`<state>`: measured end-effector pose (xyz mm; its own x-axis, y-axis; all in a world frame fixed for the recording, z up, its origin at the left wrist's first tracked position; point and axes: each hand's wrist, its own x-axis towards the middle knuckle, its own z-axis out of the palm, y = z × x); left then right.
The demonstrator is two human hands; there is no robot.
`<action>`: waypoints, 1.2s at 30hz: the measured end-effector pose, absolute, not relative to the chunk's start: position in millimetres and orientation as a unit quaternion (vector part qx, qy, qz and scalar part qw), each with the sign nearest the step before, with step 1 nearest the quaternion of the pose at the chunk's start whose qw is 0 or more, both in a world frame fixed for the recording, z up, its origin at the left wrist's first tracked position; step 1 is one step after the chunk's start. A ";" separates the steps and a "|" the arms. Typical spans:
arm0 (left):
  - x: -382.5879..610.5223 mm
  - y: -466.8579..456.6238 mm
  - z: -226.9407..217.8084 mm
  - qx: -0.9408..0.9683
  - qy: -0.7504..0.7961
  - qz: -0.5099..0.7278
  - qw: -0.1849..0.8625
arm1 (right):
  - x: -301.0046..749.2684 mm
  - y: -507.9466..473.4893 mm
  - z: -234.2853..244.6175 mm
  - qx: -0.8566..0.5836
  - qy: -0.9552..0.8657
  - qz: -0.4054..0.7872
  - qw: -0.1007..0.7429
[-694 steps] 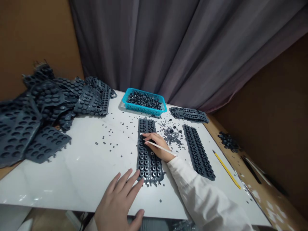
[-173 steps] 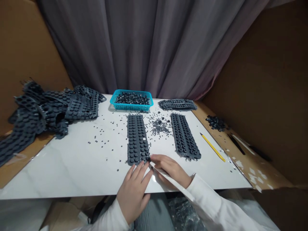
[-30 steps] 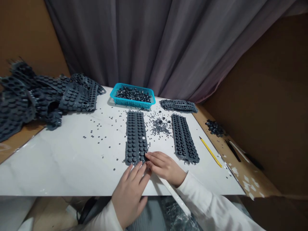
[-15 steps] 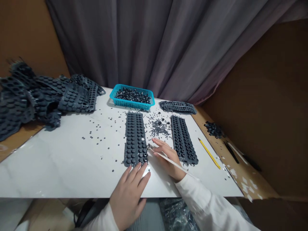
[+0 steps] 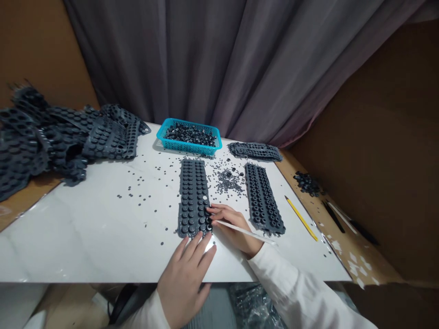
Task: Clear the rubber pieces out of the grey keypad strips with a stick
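A dark grey rubber strip (image 5: 194, 192) with rows of round knobs lies lengthwise in front of me. One white round spot shows among its knobs. My left hand (image 5: 187, 269) is open, its outstretched fingertips resting on the strip's near end. At the strip's right edge, near the lower knobs, is my right hand (image 5: 231, 228), closed on a thin white stick (image 5: 247, 232). The stick slants back toward my wrist; its tip is hidden by my fingers. A second knobbed strip (image 5: 263, 198), whose knobs have hollow centres, lies to the right of that hand.
Small dark discs (image 5: 228, 183) are scattered between the strips and leftward. A blue basket (image 5: 164, 144) of small black pieces stands behind. More strips (image 5: 255, 151) lie back right, and a large heap (image 5: 68, 132) at left. A yellow pencil (image 5: 302, 218) and black pieces (image 5: 306, 183) are at right.
My right hand has moved slightly left, bringing its fingers from beside the strip onto its right edge. My left hand stays on the near end.
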<state>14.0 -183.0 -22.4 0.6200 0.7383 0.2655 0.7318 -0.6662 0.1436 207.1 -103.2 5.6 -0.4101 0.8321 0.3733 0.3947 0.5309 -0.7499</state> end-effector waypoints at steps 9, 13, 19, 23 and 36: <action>14.1 -182.7 -23.0 0.900 0.405 0.160 0.013 | 209.0 -101.6 -0.1 -0.394 -0.793 0.278 0.372; 13.9 -182.2 -23.7 0.900 0.404 0.164 0.015 | 213.5 -97.5 -5.5 -0.373 -0.849 0.181 0.329; 12.4 -181.8 -24.6 0.901 0.402 0.162 0.011 | 216.0 -91.3 -3.6 -0.289 -0.928 -0.022 0.234; 12.8 -181.1 -22.8 0.903 0.397 0.163 0.002 | 216.6 -85.0 1.5 -0.285 -0.932 -0.072 0.214; 14.1 -180.0 -23.1 0.900 0.403 0.165 0.000 | 207.3 -85.0 -1.6 -0.388 -0.800 0.257 0.379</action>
<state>14.1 -180.0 -23.1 0.6211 0.7250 0.2975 0.7249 -0.6758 0.1336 207.3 -85.0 -1.6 -0.4109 0.8158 0.4070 0.4253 0.5664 -0.7059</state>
